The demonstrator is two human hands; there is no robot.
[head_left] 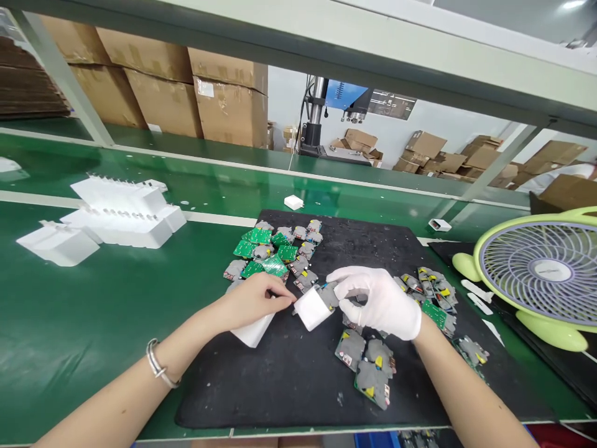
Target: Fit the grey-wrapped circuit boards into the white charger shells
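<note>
My bare left hand (254, 300) rests on the black mat (289, 379), fingers closed over a white plastic charger shell (253, 331) that sticks out below it. My right hand (380, 300), in a white glove, pinches a grey circuit module (329, 292) that sits in the mouth of a second white charger shell (311, 308), held just above the mat between both hands. A heap of green and grey circuit modules (275, 252) lies just beyond my left hand. More grey modules (368, 364) lie below my right hand, others (431, 292) to its right.
Stacked white foam trays (124, 211) sit on the green belt (93, 311) at left. A lone white shell (293, 201) lies further back. A green desk fan (541, 274) stands at right. Cardboard boxes (186, 87) line the back under a shelf beam.
</note>
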